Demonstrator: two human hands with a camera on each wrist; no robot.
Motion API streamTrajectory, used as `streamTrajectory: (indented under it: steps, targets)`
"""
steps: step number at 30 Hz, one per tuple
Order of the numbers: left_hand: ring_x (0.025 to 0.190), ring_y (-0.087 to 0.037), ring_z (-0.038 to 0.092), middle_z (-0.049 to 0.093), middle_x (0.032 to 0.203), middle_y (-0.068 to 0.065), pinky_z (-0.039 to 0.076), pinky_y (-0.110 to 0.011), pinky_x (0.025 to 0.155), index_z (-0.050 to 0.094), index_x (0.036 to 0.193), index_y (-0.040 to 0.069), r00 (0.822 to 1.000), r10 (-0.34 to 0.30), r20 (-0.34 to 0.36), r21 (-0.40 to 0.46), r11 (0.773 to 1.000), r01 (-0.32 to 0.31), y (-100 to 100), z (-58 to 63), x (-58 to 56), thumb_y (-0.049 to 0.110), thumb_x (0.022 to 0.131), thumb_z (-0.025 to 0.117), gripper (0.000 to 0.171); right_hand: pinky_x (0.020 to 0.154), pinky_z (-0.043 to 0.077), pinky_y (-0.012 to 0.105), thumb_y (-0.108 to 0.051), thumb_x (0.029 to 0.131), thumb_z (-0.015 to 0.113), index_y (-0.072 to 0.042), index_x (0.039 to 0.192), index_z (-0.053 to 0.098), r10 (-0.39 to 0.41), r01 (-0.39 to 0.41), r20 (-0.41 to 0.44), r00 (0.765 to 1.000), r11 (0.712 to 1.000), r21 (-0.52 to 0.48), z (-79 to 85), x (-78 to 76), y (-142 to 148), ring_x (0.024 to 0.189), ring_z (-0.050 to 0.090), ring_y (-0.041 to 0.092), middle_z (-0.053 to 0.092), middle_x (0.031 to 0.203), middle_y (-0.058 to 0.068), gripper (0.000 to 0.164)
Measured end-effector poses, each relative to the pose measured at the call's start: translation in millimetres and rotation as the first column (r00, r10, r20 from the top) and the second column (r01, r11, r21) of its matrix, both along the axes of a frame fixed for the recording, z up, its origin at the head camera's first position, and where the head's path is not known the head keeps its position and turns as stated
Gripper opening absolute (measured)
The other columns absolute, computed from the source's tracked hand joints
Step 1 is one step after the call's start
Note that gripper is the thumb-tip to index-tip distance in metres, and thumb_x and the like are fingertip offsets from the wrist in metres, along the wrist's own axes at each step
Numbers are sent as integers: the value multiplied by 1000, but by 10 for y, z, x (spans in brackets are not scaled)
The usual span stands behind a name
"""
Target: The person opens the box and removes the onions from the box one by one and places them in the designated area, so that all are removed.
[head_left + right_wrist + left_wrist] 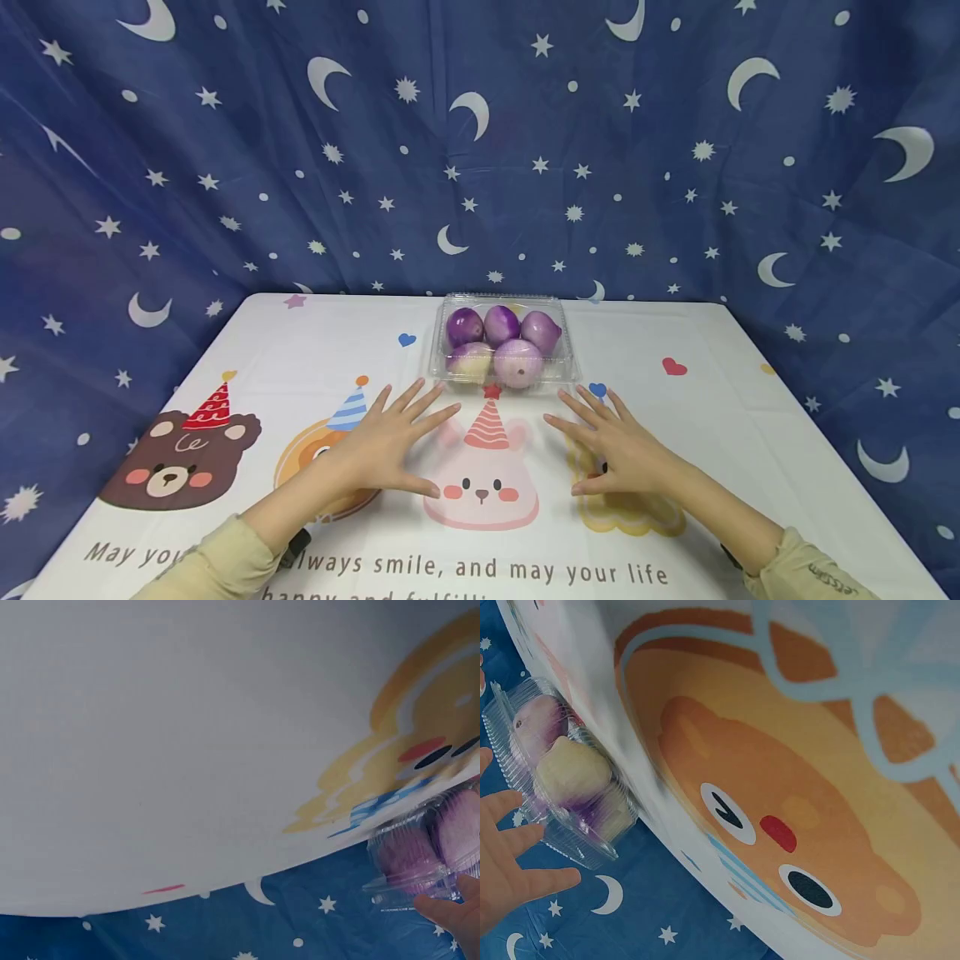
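Note:
A clear plastic clamshell box stands near the far edge of the table, with several purple onions inside; its lid looks closed. My left hand, fingers spread, is over the tablecloth, nearer to me and left of the box. On the other side my right hand is spread in the same way and holds nothing. Neither hand touches the box in the head view. The left wrist view shows the box beyond the left fingers. Part of the box appears by the right fingers in the right wrist view.
A white tablecloth printed with cartoon animals and lettering covers the table. Behind it hangs a dark blue curtain with white moons and stars, which also runs along both sides.

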State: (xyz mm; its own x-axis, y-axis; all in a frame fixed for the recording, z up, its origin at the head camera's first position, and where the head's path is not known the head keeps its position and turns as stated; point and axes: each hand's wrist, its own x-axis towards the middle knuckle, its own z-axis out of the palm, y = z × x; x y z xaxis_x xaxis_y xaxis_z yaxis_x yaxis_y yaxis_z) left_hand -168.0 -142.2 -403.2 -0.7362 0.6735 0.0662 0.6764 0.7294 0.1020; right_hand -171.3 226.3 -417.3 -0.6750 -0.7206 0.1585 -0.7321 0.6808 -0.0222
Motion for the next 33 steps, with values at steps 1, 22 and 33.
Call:
streamTrajectory:
  steps: [1, 22, 33]
  targets:
    - [146, -36, 10, 12, 160, -6, 13, -68, 109, 22, 151, 30, 1000, 2, 2, 1, 1000, -2, -1, 6, -1, 78, 66, 59, 104, 104, 20, 71, -69, 70, 65, -28, 147, 33, 1, 0, -9, 1000, 1000, 5, 5, -4, 0, 141, 22, 42, 21, 157, 12, 92]
    - [132, -37, 42, 40, 148, -14, 36, -61, 102, 43, 142, 20, 999, -23, -50, 39, 999, 25, -6, 52, -6, 58, 76, 68, 80, 98, 40, 57, -62, 69, 71, -20, 137, 49, 3, -2, 13, 1000, 1000, -20, 80, -38, 0, 128, 46, 35, 47, 143, 12, 84]
    - [114, -27, 59, 64, 122, -9, 45, -49, 97, 59, 128, 15, 997, -7, -74, 53, 999, 10, 2, 46, -30, 42, 84, 67, 52, 95, 46, 50, -45, 73, 76, -13, 130, 57, -11, 11, 1, 1000, 999, -34, 80, -74, 14, 116, 57, 28, 61, 127, 10, 68]
